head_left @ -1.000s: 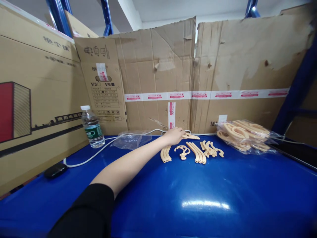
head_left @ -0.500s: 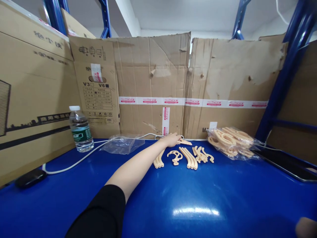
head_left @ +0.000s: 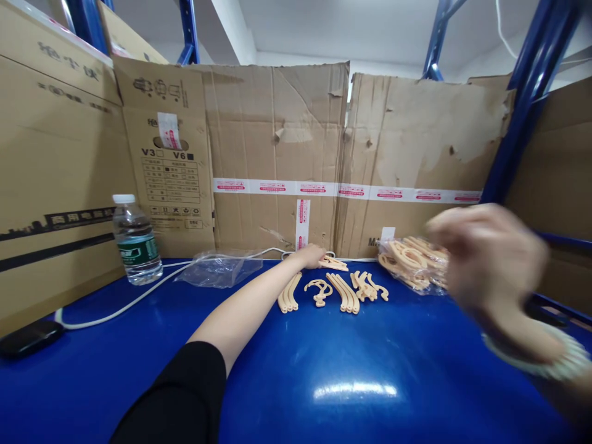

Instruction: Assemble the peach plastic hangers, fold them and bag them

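Note:
At the back of the blue table, my left hand (head_left: pixel 311 256) rests over the left end of some flat beige pieces (head_left: pixel 335 264). Its fingers look curled together, but their tips and anything between them are hidden. Nearer to me lie several long curved beige strips (head_left: pixel 350 295) side by side, with a second group of strips (head_left: pixel 289 295) to their left. Curved hook-like pieces (head_left: pixel 319 290) sit between the groups, and a small heap of wavy pieces (head_left: pixel 367 287) is on the right. My right hand (head_left: pixel 490 259), wearing a pale bracelet, is raised at the right; motion blurs its fingers.
A clear bag of beige parts (head_left: pixel 411 262) lies behind my right hand. Left are a water bottle (head_left: pixel 136 243), a crumpled plastic bag (head_left: pixel 217 271), a white cable (head_left: pixel 124 311) and a black device (head_left: pixel 31 338). Cardboard sheets (head_left: pixel 277 135) wall the back of the table (head_left: pixel 277 382).
My right hand has come up from the lower right corner into view, in front of the bag of parts. My left hand stays at the flat pieces. The view has shifted slightly right.

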`<act>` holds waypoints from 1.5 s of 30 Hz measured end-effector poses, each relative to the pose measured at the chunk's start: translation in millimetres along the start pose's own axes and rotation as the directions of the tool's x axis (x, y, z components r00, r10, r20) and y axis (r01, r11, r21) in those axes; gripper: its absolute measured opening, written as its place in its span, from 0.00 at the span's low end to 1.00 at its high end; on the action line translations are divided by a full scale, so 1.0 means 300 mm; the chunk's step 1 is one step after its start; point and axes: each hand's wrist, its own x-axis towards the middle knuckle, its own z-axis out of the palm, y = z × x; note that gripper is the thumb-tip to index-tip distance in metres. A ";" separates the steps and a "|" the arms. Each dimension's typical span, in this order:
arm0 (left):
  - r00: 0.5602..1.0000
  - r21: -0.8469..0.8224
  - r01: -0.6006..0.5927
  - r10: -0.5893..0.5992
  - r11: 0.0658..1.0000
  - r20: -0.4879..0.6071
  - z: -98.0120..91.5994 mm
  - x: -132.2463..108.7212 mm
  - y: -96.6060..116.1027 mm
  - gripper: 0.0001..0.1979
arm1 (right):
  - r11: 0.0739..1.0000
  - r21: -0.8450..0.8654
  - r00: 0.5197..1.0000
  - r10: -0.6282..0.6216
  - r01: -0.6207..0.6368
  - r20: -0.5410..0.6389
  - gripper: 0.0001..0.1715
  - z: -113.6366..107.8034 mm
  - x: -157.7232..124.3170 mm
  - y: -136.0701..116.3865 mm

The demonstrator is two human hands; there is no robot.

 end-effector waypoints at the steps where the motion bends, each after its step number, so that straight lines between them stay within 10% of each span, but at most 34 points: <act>1: 1.000 0.004 0.008 -0.008 1.000 0.004 -0.007 -0.004 0.001 0.16 | 1.000 -0.025 0.999 0.019 -0.018 0.042 0.20 0.021 0.003 0.022; 6: 1.000 0.014 0.024 -0.023 1.000 -0.021 -0.035 -0.033 0.016 0.15 | 0.978 -0.206 0.841 0.112 0.000 0.529 0.15 0.125 -0.021 0.181; 14: 0.959 -0.052 0.039 -0.052 0.998 -0.280 -0.072 -0.095 0.031 0.15 | 0.981 -0.185 0.615 0.112 0.057 0.780 0.21 0.137 -0.104 0.171; 24: 0.865 -0.225 -0.037 -0.081 0.974 -0.495 -0.058 -0.403 0.044 0.06 | 0.944 -0.330 0.675 0.235 0.013 0.699 0.14 0.146 -0.079 0.254; 31: 0.854 -0.424 -0.089 -0.150 0.901 -0.499 -0.034 -0.600 0.189 0.07 | 0.990 -0.097 0.850 0.137 -0.102 0.509 0.15 0.167 -0.074 0.059; 36: 0.810 -0.546 -0.157 -0.209 0.823 -0.548 -0.011 -0.643 0.257 0.08 | 0.766 0.385 0.769 0.215 -0.515 0.602 0.21 0.230 -0.131 -0.079; 41: 0.781 -0.546 -0.202 -0.202 0.813 -0.591 0.015 -0.653 0.278 0.09 | 0.525 0.491 0.682 0.269 -0.696 0.680 0.20 0.250 -0.191 -0.109; 45: 0.790 -0.519 -0.237 -0.148 0.821 -0.595 0.023 -0.660 0.291 0.09 | 0.494 0.532 0.705 0.281 -0.688 0.652 0.28 0.266 -0.207 -0.117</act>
